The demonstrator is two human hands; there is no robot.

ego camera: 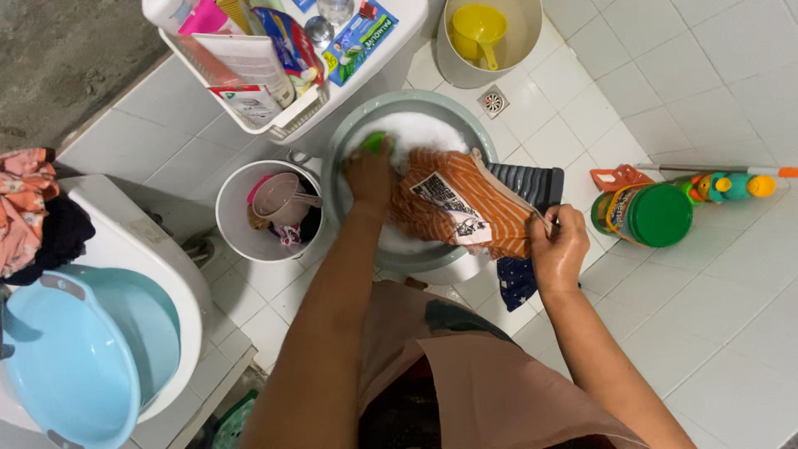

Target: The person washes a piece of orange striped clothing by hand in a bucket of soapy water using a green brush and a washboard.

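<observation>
**Striped shirt stretched between both hands over the basin**

We find the orange striped shirt [465, 208] lying across the grey basin [345, 141] of suds, its long axis running from hand to hand. Our left hand [370, 175] is closed over a green scrub brush [374, 141] at the shirt's far-left edge. Our right hand [559, 248] is closed, pinching the hem at the near-right. A white bucket [237, 220] stands left of the left hand.

Orange striped shirt [465, 204], grey-green basin [349, 141], green-lidded jar [657, 216]
</observation>
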